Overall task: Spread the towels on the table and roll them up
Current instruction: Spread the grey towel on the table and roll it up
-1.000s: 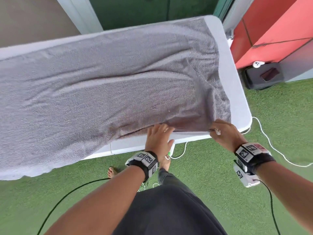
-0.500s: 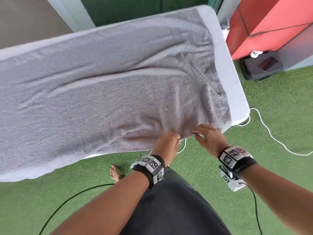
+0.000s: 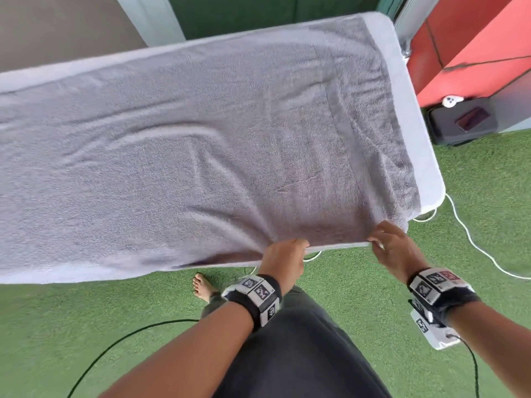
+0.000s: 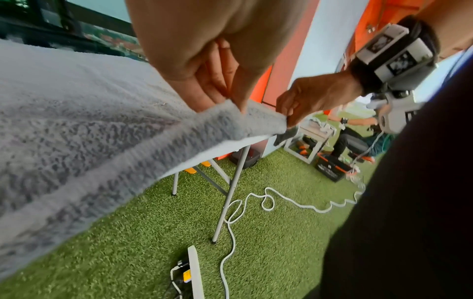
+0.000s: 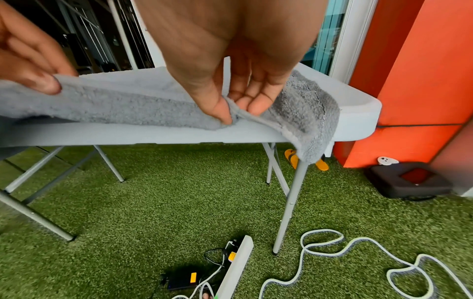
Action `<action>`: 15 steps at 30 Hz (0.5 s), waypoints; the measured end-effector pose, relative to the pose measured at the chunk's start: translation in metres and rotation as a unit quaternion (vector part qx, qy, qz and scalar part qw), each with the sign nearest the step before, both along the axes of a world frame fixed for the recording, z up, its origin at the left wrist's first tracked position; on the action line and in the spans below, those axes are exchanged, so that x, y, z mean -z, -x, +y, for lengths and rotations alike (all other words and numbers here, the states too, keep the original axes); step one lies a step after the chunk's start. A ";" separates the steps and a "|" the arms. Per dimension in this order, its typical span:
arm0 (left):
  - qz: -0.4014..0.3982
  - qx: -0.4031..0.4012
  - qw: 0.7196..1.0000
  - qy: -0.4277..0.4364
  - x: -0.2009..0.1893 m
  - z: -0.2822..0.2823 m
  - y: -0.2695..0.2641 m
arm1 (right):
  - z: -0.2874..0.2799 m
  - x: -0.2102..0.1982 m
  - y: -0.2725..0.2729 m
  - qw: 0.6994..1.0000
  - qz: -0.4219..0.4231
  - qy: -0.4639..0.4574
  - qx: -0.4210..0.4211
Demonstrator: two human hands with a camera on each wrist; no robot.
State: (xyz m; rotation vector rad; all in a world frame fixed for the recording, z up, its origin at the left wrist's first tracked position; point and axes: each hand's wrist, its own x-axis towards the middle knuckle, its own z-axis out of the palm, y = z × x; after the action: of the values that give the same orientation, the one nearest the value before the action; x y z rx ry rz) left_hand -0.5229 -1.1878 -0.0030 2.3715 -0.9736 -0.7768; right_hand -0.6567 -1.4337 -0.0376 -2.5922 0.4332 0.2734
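A large grey towel point(image 3: 201, 145) lies spread across most of the white folding table point(image 3: 425, 156). Its near edge point(image 4: 143, 157) is lifted slightly off the table's front edge. My left hand point(image 3: 287, 251) pinches that near hem between thumb and fingers point(image 4: 225, 101). My right hand point(image 3: 385, 242) pinches the same hem a little further right, close to the towel's near right corner point(image 5: 307, 129), which droops over the table edge. In the right wrist view the thumb and fingertips point(image 5: 225, 115) hold a thin fold of the hem.
Green artificial turf lies underfoot. A white cable point(image 3: 474, 242) loops on the ground right of the table, and a power strip point(image 5: 238, 265) lies below the table edge. A black case point(image 3: 462, 122) sits by the red wall. My bare foot point(image 3: 202, 288) stands near the table.
Both hands drew the towel's near edge toward me, over the table's front edge. The hands came close together, then the right hand shifted right again toward the corner.
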 end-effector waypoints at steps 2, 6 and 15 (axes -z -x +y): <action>0.044 0.008 0.999 0.018 0.000 -0.003 0.002 | 0.003 -0.001 0.002 0.998 0.041 0.019 0.036; 0.129 0.008 0.991 0.032 0.000 0.019 -0.001 | 0.031 -0.002 -0.007 0.978 0.197 0.034 0.061; -0.024 -0.203 0.978 -0.039 0.023 0.258 -0.102 | 0.229 -0.004 -0.139 0.991 0.112 -0.051 -0.060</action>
State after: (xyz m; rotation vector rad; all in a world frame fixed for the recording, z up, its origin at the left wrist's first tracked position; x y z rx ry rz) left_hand -0.4210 -0.9301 -0.0256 2.5468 -0.4540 -0.6080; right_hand -0.5180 -1.2044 -0.0336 -2.5000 0.3322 0.6169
